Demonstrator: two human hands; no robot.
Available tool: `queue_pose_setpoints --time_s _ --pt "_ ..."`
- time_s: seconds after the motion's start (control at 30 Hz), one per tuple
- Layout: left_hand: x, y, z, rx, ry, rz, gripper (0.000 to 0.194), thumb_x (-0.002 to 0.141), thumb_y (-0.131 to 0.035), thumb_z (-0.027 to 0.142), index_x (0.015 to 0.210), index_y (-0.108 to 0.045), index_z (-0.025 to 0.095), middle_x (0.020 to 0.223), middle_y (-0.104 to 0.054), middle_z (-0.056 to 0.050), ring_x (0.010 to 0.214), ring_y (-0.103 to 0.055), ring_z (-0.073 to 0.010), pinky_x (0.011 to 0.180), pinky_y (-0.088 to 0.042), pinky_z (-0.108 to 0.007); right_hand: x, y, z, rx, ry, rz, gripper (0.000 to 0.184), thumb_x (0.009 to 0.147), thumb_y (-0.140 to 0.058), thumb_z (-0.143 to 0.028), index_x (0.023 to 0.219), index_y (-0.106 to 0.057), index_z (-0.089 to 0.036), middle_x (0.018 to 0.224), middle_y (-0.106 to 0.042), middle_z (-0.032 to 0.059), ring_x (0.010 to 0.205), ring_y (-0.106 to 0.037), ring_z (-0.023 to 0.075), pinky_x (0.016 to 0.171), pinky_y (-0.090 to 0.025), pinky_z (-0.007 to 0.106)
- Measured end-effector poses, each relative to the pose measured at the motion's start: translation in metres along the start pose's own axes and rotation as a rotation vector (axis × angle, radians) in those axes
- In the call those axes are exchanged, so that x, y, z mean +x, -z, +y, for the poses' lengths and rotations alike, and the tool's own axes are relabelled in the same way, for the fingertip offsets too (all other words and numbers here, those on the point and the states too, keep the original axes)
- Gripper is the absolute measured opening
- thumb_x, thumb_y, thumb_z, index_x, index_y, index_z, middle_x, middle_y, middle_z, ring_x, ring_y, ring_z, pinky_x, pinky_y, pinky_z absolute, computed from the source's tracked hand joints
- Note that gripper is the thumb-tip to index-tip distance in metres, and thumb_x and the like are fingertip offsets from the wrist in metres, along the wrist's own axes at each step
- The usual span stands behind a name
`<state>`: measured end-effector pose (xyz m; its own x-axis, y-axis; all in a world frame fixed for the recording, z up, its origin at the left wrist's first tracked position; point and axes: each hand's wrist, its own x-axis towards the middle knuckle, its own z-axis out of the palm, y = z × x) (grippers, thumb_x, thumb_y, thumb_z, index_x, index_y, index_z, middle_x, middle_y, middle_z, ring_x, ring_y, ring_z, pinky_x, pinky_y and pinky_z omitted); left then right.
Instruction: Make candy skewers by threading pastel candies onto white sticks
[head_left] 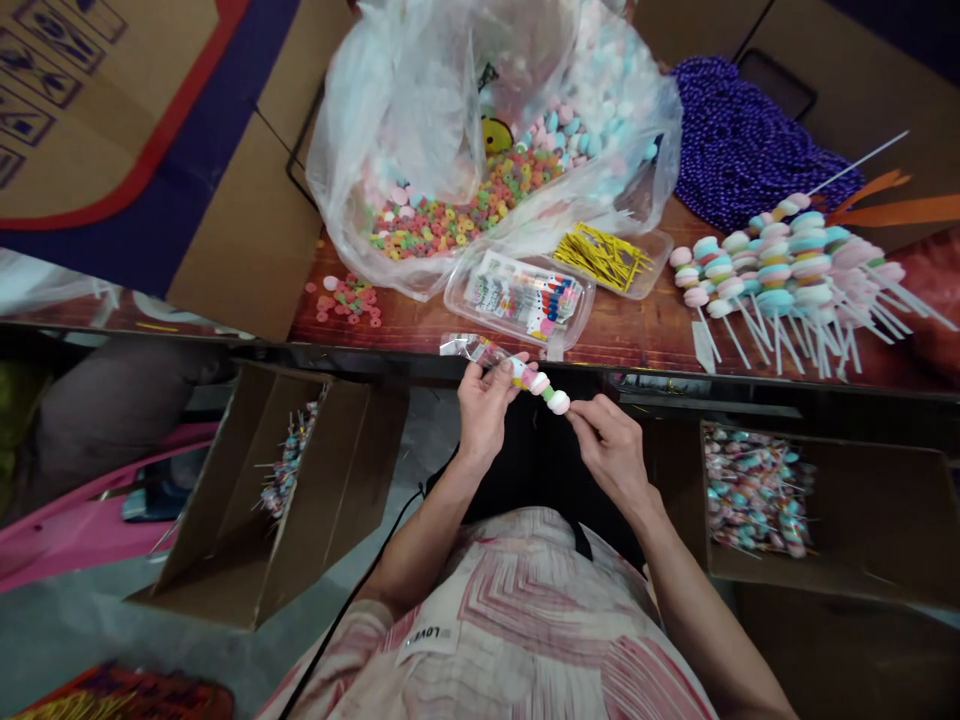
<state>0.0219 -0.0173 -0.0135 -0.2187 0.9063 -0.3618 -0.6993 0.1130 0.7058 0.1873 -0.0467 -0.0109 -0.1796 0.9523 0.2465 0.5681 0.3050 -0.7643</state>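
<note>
Presently, one candy skewer (pixel 540 384) is held above the lap, just off the front edge of the table (pixel 649 332). The left hand (pixel 484 405) pinches its upper part between thumb and fingers, where a clear wrapper (pixel 466 347) projects past the grip. The right hand (pixel 613 440) has thumb and fingertips pressed together at the lower end, beside the last white candy; the stick there is mostly hidden by the fingers. Directly ahead sits a plastic tray (pixel 487 325) of printed wrappers, with yellow ties (pixel 602 257) behind it to the right. Unwrapped skewers (pixel 795 262) lie piled at far right. Loose candy rings (pixel 349 300) lie at left.
</note>
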Motion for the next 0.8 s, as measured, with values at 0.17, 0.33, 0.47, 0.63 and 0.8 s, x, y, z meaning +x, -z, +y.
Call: queue_pose_setpoints --time_s 0.17,0.33,0.47,0.63,0.8 --pt "0.002 0.000 -0.002 -0.026 -0.008 -0.026 0.045 0.069 -0.087 0.043 0.099 -0.063 0.020 0.109 -0.076 -0.011 0.104 -0.073 -0.0267 0.088 -0.055 -0.036 0.000 -0.003 -0.005 0.261 -0.175 -0.104 0.019 0.093 -0.058 -0.029 0.082 -0.072 -0.021 0.067 -0.054 -0.0003 0.062 -0.050 0.0137 0.059 -0.038 0.029" --pt "0.003 -0.001 -0.006 -0.059 -0.028 -0.034 0.043 0.071 -0.085 0.046 0.097 -0.062 0.021 0.108 -0.076 -0.010 0.103 -0.074 -0.0259 0.087 -0.054 -0.035 -0.001 -0.007 -0.005 0.620 -0.552 -0.178 0.024 0.082 -0.068 -0.040 0.079 -0.073 -0.018 0.058 -0.053 -0.0017 0.047 -0.036 0.0087 0.044 -0.024 0.024" --pt "0.003 0.000 -0.008 -0.027 -0.018 -0.057 0.045 0.069 -0.086 0.046 0.097 -0.061 0.021 0.105 -0.077 -0.010 0.101 -0.074 -0.0255 0.086 -0.054 -0.034 -0.001 -0.011 -0.005 0.681 -0.644 -0.201 0.027 0.079 -0.069 -0.044 0.079 -0.073 -0.017 0.055 -0.051 -0.0023 0.043 -0.030 0.0071 0.042 -0.017 0.024" --pt "0.003 0.002 -0.007 0.008 0.001 -0.076 0.046 0.068 -0.087 0.045 0.096 -0.061 0.021 0.104 -0.077 -0.010 0.099 -0.074 -0.0245 0.082 -0.055 -0.031 0.002 -0.013 -0.012 0.330 -0.295 -0.097 0.019 0.091 -0.059 -0.029 0.079 -0.070 -0.020 0.066 -0.055 -0.0003 0.060 -0.050 0.0126 0.057 -0.037 0.027" --pt "0.006 0.004 0.001 -0.034 0.006 -0.078 0.042 0.073 -0.084 0.044 0.098 -0.062 0.020 0.104 -0.077 -0.009 0.097 -0.075 -0.0250 0.078 -0.054 -0.029 -0.002 -0.009 -0.021 -0.029 0.036 -0.090 0.020 0.099 -0.051 -0.021 0.091 -0.070 -0.019 0.070 -0.047 -0.0006 0.060 -0.045 0.0114 0.058 -0.036 0.025"
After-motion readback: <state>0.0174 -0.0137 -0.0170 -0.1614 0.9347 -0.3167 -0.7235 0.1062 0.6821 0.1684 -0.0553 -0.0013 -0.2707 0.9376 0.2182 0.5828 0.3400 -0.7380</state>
